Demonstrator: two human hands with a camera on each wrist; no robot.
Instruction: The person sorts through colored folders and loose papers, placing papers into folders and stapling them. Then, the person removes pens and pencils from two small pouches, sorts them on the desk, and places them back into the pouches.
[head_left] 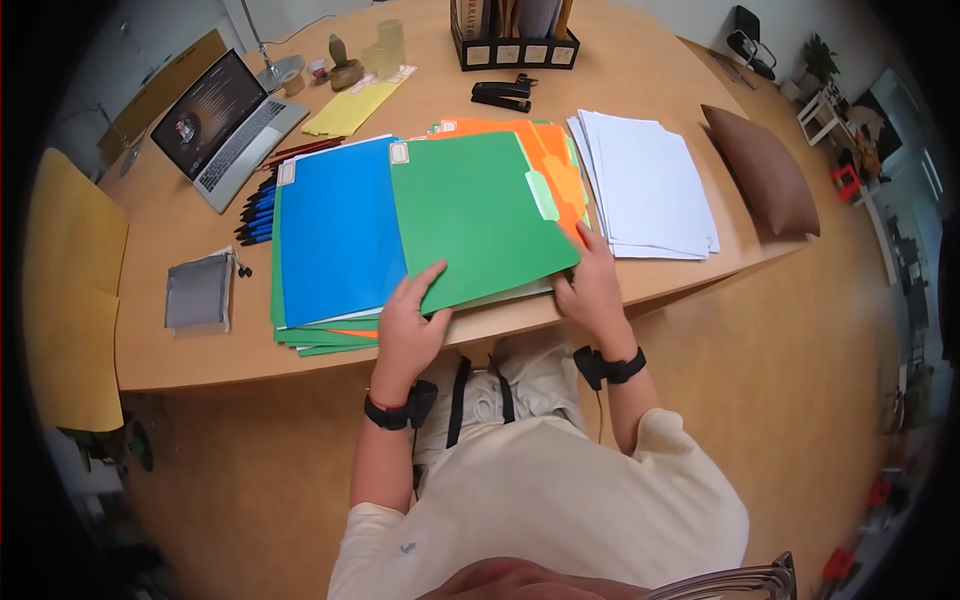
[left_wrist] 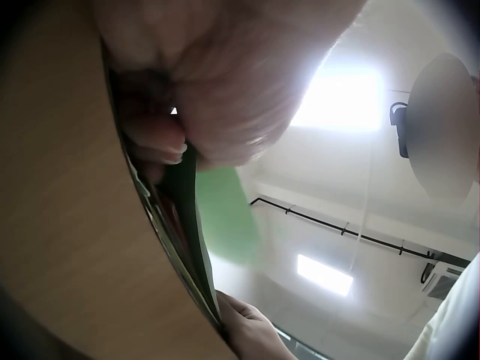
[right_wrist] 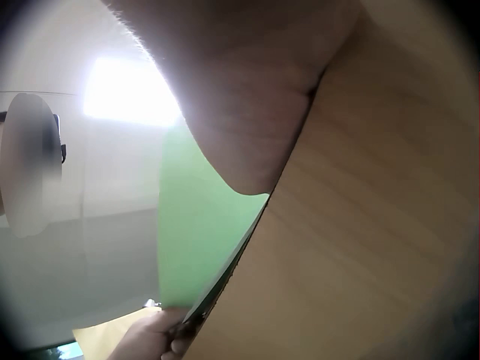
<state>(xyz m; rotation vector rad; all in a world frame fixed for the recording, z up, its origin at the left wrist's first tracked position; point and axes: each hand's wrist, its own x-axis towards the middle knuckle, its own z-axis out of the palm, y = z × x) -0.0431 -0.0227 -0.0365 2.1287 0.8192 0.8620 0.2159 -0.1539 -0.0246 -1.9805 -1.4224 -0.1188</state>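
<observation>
A green file folder (head_left: 480,210) with a pale green tab lies over the right part of a pile of folders, partly covering a blue folder (head_left: 340,230). My left hand (head_left: 408,325) grips its lower left corner; in the left wrist view curled fingertips (left_wrist: 176,150) show by the green sheet (left_wrist: 225,217). At the lower right corner, my right hand (head_left: 597,285) holds the same folder between thumb and fingers. Its lower edge rises a little off the layers beneath. Orange folders (head_left: 553,165) stick out behind it on the right. The right fingers are mostly hidden in the right wrist view.
White paper (head_left: 650,185) is stacked right of the folders, near a brown cushion (head_left: 765,170). Blue pens (head_left: 258,215), a grey mesh pouch (head_left: 198,292) and a laptop (head_left: 228,130) are on the left. Behind are a black stapler (head_left: 502,94), yellow sheets (head_left: 350,108) and a file rack (head_left: 515,50).
</observation>
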